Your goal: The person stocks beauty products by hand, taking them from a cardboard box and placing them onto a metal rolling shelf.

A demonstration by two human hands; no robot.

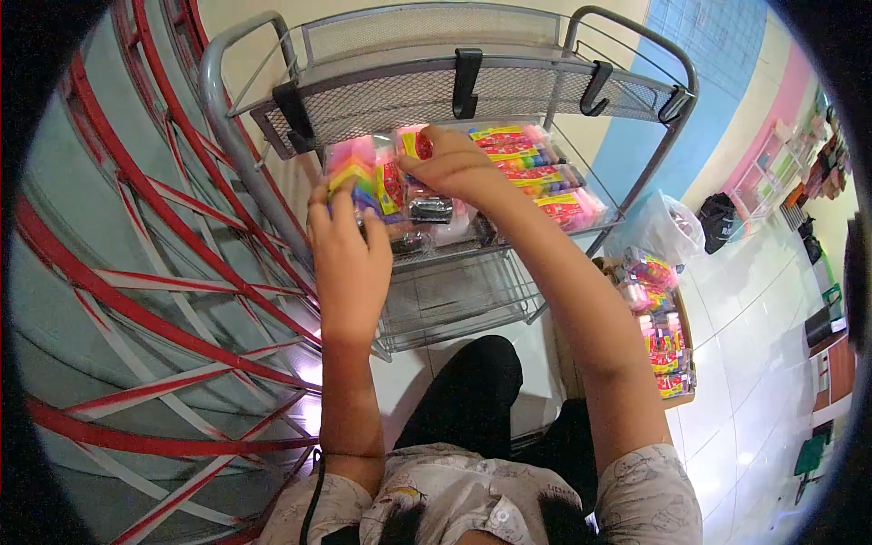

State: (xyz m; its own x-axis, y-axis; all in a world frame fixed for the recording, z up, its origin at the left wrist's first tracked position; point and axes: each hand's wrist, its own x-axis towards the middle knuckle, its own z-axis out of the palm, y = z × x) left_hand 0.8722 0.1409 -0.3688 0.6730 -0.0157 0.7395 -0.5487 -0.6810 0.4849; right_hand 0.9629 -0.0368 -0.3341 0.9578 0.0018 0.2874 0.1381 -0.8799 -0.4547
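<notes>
My left hand [350,245] has its fingers curled over a clear packet of rainbow-coloured pieces with a yellow and red label [361,182], at the left end of the trolley shelf. My right hand [447,165] grips a similar packet [413,141] just to the right, its fingers partly hiding it. Below that hand lies a dark-ended packet [430,209]. More bright packets [513,141] lie in rows along the right side of the shelf, several of them with yellow and red labels.
The grey metal trolley [218,100] has a mesh upper basket with black hooks [466,84] hanging over the shelf. A red-barred folding gate [109,282] stands close on the left. On the floor at right are a carton of packets [681,359] and a white plastic bag [668,225].
</notes>
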